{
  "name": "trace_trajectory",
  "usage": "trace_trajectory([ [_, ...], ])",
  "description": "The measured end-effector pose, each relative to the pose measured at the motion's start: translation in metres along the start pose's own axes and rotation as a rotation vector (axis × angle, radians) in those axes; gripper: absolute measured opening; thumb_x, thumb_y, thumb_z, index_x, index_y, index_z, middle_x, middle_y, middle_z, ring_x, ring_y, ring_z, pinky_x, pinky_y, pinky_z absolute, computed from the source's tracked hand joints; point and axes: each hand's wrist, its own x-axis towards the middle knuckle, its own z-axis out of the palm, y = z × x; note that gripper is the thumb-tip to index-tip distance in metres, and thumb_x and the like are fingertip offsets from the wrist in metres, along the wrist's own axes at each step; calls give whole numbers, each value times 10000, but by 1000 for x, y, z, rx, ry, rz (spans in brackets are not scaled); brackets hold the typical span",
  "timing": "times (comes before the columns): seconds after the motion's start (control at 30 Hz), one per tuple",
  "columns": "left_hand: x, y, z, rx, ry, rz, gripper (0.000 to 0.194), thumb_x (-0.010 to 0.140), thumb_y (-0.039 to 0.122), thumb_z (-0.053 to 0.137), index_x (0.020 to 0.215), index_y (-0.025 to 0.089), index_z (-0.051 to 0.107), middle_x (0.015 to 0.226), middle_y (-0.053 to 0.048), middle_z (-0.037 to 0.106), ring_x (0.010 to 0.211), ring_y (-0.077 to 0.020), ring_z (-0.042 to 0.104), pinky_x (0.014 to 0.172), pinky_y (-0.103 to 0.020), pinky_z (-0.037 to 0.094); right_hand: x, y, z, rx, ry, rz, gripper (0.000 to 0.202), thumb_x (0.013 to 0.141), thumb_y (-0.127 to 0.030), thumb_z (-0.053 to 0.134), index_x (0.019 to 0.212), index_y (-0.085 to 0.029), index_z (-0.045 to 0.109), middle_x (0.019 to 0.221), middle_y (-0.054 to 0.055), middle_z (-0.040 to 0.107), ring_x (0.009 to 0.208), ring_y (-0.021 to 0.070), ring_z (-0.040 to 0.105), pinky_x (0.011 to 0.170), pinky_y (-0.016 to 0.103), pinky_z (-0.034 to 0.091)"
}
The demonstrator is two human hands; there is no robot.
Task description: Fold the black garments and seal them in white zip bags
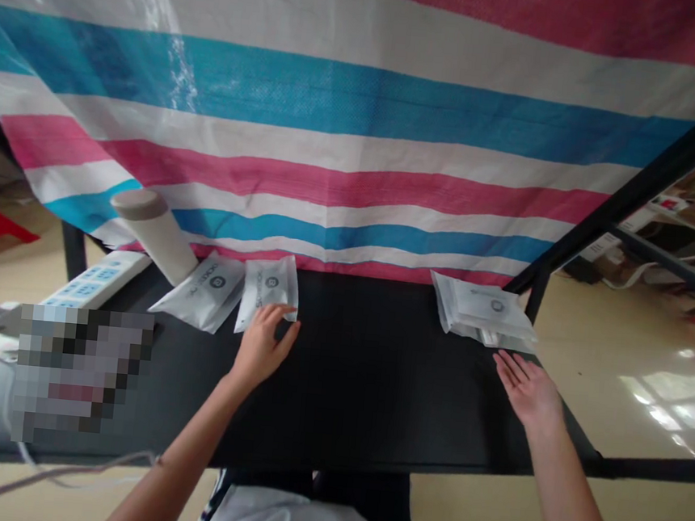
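Note:
My left hand point(262, 344) is over the near edge of a white frosted plastic pouch point(266, 278) with a round dark logo. Its thumb is apart from the curved fingers, and whether the fingertips touch the pouch I cannot tell. Close beside this pouch, to its left, lies a second white pouch point(210, 287) of the same look. On the right, my right hand point(528, 387) is open with the palm turned up and the fingers stretched out. Just beyond its fingertips are white pouches point(482, 309), apparently stacked, at the back right of the black table point(362, 375).
A white bottle with a grey lid point(161, 232) leans at the back left. Near it sit a power strip point(93, 283) and a blurred-out object point(79, 375). Cables point(49, 474) cross the front left edge. A striped plastic sheet point(350, 90) hangs behind the table.

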Motion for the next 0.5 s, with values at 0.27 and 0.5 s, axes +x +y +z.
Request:
trace_trajectory([
  [0.27,42,-59,30,308,-31,-136,511,889,406,510,1331,151,505,1423,-149,484,1306,-359,409,1049,-504,359,-56,21,27,-433,-309,52,265,862,-304,554,1034,-153,689,1051,177,717,862,227,721,644,296,592],
  [0.5,-83,57,23,251,-211,49,499,867,409,580,1343,275,510,1411,-87,504,1245,-344,437,937,-491,409,-92,87,107,-756,-735,9,492,827,-591,571,1018,-147,663,869,109,716,714,190,687,595,283,523],
])
